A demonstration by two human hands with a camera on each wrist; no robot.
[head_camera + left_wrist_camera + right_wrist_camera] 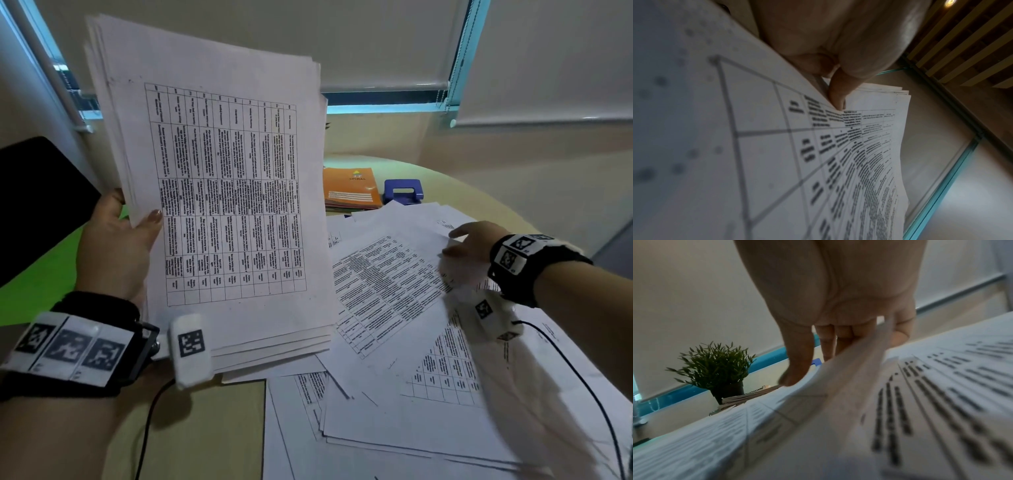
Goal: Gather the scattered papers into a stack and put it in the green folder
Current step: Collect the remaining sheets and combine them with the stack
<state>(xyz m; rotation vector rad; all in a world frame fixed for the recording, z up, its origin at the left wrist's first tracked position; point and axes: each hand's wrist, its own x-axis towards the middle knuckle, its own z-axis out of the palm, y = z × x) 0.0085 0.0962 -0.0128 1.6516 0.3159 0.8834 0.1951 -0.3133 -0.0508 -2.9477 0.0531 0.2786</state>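
Note:
My left hand (137, 228) holds a thick stack of printed sheets (222, 192) upright above the table's left side, thumb pressed on the front page with its table grid. The left wrist view shows that thumb (836, 95) on the stack (859, 162). More printed papers (394, 342) lie scattered and overlapping across the right of the table. My right hand (467, 240) reaches onto them and pinches the edge of one sheet (849, 369), lifted and blurred, between thumb and fingers (840, 339). The green folder (41, 274) lies flat at the left, behind my left hand.
An orange spiral notebook (351, 186) and a blue hole punch (402, 192) sit at the back of the round table (205, 428). A small potted plant (715, 363) stands near the window. A black object (37, 202) overlaps the folder. Cables (582, 377) trail from both wrists.

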